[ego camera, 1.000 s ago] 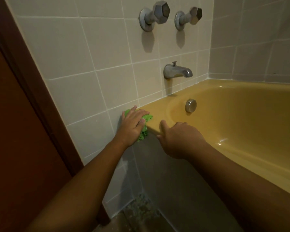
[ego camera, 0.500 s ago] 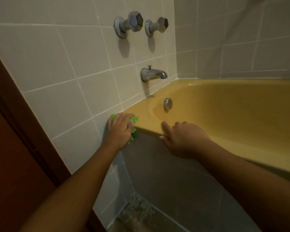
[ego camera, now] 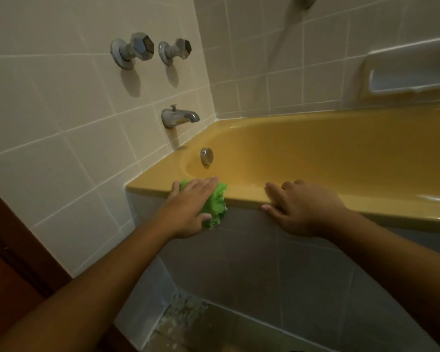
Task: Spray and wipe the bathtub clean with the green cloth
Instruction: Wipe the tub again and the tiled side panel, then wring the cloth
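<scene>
Entry, head view.

- Your left hand (ego camera: 188, 207) is at centre frame. Its fingers lie nearly straight across the green cloth (ego camera: 215, 201), pressing it down rather than gripping it.
- The cloth is bunched and folded over the front edge of the yellow bathtub (ego camera: 158, 181). Part of it is on top of the rim and part hangs against the grey tiled front panel (ego camera: 264, 262). It sits near the tub's left corner, and most of it shows to the right of your hand.
- Your right hand (ego camera: 305, 209) is to the right of the cloth and clear of it, so the two hands are apart. The fingers reach over the top of the rim and the thumb sits at its lower edge, so it is holding onto the rim.
- Inside the tub, above the cloth in the frame, is a round metal cap (ego camera: 206, 155) on the end wall.
- The spout (ego camera: 179, 116) juts from the cream tiled wall (ego camera: 61, 123). Two metal tap handles (ego camera: 137, 48) are side by side above it (both dull and grey).
- There is a recessed soap dish (ego camera: 412, 72) at the upper right.
- A dark brown door frame (ego camera: 15, 250) runs along the lower left.
- A patch of pebbled floor (ego camera: 186, 311) shows at the bottom centre.
</scene>
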The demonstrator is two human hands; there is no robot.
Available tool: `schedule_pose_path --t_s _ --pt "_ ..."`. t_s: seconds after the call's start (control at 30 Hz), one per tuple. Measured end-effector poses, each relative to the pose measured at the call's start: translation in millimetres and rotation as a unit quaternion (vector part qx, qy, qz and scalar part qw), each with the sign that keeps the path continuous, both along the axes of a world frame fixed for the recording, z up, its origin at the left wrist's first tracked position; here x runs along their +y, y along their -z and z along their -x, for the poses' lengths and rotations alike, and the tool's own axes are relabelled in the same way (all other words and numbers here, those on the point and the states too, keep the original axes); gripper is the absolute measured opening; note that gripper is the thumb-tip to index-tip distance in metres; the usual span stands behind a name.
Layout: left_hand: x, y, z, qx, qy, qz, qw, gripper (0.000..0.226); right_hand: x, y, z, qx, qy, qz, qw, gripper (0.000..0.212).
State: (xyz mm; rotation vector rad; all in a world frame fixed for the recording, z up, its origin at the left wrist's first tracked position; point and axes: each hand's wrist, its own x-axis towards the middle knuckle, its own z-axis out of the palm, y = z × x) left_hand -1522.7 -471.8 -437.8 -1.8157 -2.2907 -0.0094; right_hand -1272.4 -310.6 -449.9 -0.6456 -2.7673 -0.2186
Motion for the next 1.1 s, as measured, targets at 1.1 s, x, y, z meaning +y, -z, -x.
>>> schedule_pose_path --t_s 1.1 --pt "103.7 23.2 -284.1 -0.006 0.2 -0.178 0.963 0.085 13.8 8.1 -228.3 0.028 0.137 -0.032 0.99 0.055"
